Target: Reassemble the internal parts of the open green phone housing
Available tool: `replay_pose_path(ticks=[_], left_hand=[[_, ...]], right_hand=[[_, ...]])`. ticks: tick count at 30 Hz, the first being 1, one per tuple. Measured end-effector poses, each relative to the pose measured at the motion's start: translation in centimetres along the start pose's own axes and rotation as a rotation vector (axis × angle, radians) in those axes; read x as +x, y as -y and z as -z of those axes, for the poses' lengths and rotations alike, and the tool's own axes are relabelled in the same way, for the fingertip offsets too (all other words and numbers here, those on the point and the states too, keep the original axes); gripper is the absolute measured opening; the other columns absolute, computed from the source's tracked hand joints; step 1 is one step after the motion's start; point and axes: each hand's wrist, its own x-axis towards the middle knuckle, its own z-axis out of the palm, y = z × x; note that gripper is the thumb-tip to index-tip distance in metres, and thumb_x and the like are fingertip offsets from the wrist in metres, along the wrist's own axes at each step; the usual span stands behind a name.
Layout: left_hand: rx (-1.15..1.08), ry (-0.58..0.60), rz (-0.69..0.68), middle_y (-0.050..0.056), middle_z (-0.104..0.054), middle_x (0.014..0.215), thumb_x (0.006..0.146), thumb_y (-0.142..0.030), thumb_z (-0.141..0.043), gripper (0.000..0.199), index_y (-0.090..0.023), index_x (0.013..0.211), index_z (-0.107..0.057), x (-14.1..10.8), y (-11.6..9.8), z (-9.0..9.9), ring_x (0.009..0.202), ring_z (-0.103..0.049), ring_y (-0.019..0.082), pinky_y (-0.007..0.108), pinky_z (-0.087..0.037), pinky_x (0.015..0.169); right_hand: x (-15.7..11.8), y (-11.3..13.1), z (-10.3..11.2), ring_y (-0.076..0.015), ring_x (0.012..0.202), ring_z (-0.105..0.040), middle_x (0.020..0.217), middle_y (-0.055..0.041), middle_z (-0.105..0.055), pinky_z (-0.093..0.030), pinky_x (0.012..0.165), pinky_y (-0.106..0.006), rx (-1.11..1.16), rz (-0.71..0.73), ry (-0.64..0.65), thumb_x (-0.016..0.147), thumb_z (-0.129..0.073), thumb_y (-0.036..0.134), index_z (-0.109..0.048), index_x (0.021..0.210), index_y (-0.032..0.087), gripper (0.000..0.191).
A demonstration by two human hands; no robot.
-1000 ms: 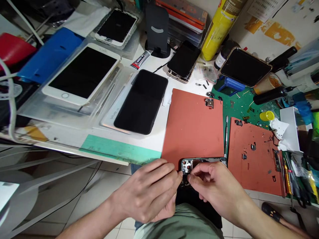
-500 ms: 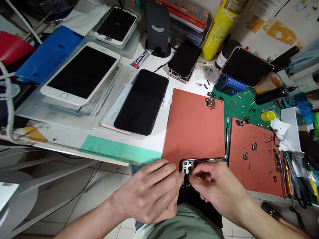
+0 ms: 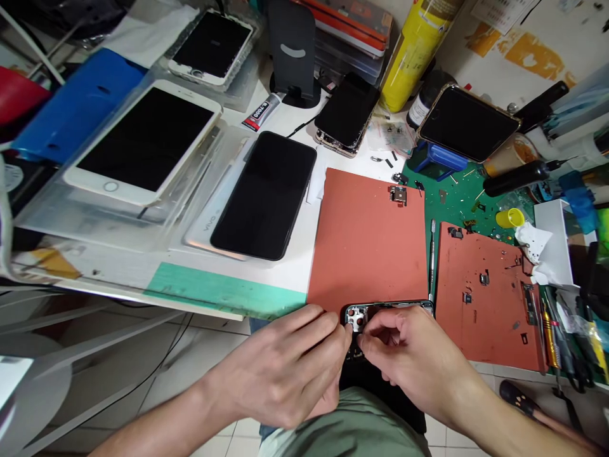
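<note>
An opened phone housing (image 3: 356,317) with a dark rim and bare metal around its camera holes lies at the front edge of the red-brown mat. Around its left end my left hand (image 3: 297,362) is closed, fingers curled and the thumb mostly hidden. Over the inside of the housing, my right hand (image 3: 404,346) holds thumb and forefinger pinched together near the camera holes. Anything between those fingertips is too small or hidden to make out. Both hands cover much of the housing.
The red-brown mat (image 3: 368,244) carries a small metal part (image 3: 398,195). Right of it lie a metal pry tool (image 3: 432,260) and a second mat (image 3: 495,330) with tiny parts. Leftward are a black phone (image 3: 266,197), a white phone (image 3: 143,143) and a glue tube (image 3: 261,113).
The view has shifted slightly, so the bench items sit a little further left. Both hands keep nearly the same pose at the housing.
</note>
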Motion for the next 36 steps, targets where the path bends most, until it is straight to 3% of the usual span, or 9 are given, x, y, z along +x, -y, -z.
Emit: replay_pose_path(ticks=[6, 18, 20, 22, 23, 25, 28, 33, 36], left_hand=[[-0.008, 0.001, -0.023, 0.013, -0.077, 0.091, 0.088, -0.004, -0.055, 0.024, -0.012, 0.082, -0.076, 0.7, 0.3, 0.0, 0.089, -0.069, 0.027, 0.042, -0.059, 0.078], [-0.038, 0.042, -0.038, 0.014, -0.076, 0.095, 0.097, -0.006, -0.045, 0.034, -0.013, 0.084, -0.075, 0.4, 0.3, 0.5, 0.088, -0.068, 0.027, 0.044, -0.058, 0.077], [-0.035, 0.045, -0.032, 0.014, -0.076, 0.092, 0.096, -0.005, -0.048, 0.030, -0.013, 0.084, -0.075, 0.6, 0.3, 0.4, 0.089, -0.069, 0.027, 0.043, -0.058, 0.075], [-0.030, 0.044, -0.019, 0.013, -0.078, 0.091, 0.095, -0.005, -0.053, 0.026, -0.013, 0.086, -0.076, 0.6, 0.3, 0.3, 0.089, -0.071, 0.027, 0.042, -0.060, 0.074], [-0.034, 0.032, -0.019, 0.012, -0.079, 0.093, 0.093, -0.006, -0.055, 0.024, -0.012, 0.088, -0.077, 0.5, 0.3, 0.3, 0.091, -0.072, 0.028, 0.042, -0.061, 0.075], [-0.051, -0.003, 0.000, 0.013, -0.082, 0.099, 0.091, -0.005, -0.056, 0.025, -0.008, 0.100, -0.079, 0.1, 0.3, 0.3, 0.097, -0.075, 0.029, 0.042, -0.064, 0.079], [-0.112, -0.090, 0.118, 0.016, -0.081, 0.102, 0.089, -0.008, -0.055, 0.039, -0.001, 0.121, -0.076, -1.2, 0.1, 0.5, 0.100, -0.076, 0.029, 0.043, -0.065, 0.081], [-0.189, -0.342, 0.512, 0.011, -0.078, 0.105, 0.095, -0.005, -0.054, 0.048, -0.012, 0.138, -0.073, -3.7, -2.1, 0.8, 0.093, -0.077, 0.022, 0.034, -0.065, 0.076], [-0.321, -0.413, 0.799, 0.003, -0.076, 0.090, 0.102, -0.007, -0.055, 0.038, -0.018, 0.132, -0.075, -4.1, -4.7, 0.3, 0.076, -0.073, 0.014, 0.025, -0.061, 0.066]], right_hand=[[0.0, 0.0, 0.1, -0.0114, 0.052, -0.049, 0.057, 0.0046, -0.055, -0.037, 0.053, -0.025, 0.031, -0.024, 0.002, 0.083, -0.062, 0.021, -0.066, 0.067, 0.022, 0.017], [-1.0, -0.9, -0.3, -0.0118, 0.054, -0.039, 0.057, 0.0040, -0.048, -0.031, 0.049, -0.026, -0.026, 0.054, -0.108, 0.097, -0.062, 0.038, -0.060, 0.066, 0.023, 0.034], [-1.9, -1.7, 0.0, -0.0112, 0.051, -0.043, 0.061, 0.0038, -0.055, -0.035, 0.047, -0.026, -0.130, 0.178, -0.196, 0.102, -0.062, 0.039, -0.066, 0.077, 0.024, 0.030], [-2.8, -3.1, 0.3, -0.0131, 0.058, -0.059, 0.077, 0.0000, -0.070, -0.048, 0.053, -0.025, -0.263, 0.398, -0.303, 0.104, -0.065, 0.037, -0.072, 0.098, 0.024, 0.016], [-3.2, -4.0, 0.5, -0.0163, 0.071, -0.069, 0.092, -0.0039, -0.076, -0.057, 0.063, -0.027, -0.347, 0.523, -0.356, 0.104, -0.067, 0.036, -0.072, 0.112, 0.023, 0.016], [-3.6, -5.8, 0.9, -0.0271, 0.112, -0.075, 0.128, -0.0129, -0.077, -0.065, 0.093, -0.037, -0.538, 0.705, -0.436, 0.103, -0.071, 0.036, -0.063, 0.143, 0.020, 0.044], [-3.2, -8.0, 1.5, -0.0361, 0.149, -0.055, 0.161, -0.0166, -0.060, -0.056, 0.118, -0.053, -0.768, 0.754, -0.427, 0.105, -0.070, 0.037, -0.037, 0.170, 0.018, 0.076], [-1.9, -9.1, 2.3, -0.0351, 0.151, -0.052, 0.165, -0.0152, -0.056, -0.055, 0.120, -0.060, -0.824, 0.739, -0.345, 0.108, -0.063, 0.027, -0.025, 0.175, 0.023, 0.078], [-1.4, -9.2, 2.9, -0.0359, 0.145, -0.058, 0.158, -0.0160, -0.061, -0.057, 0.117, -0.061, -0.767, 0.766, -0.315, 0.107, -0.063, 0.026, -0.028, 0.174, 0.025, 0.075]])
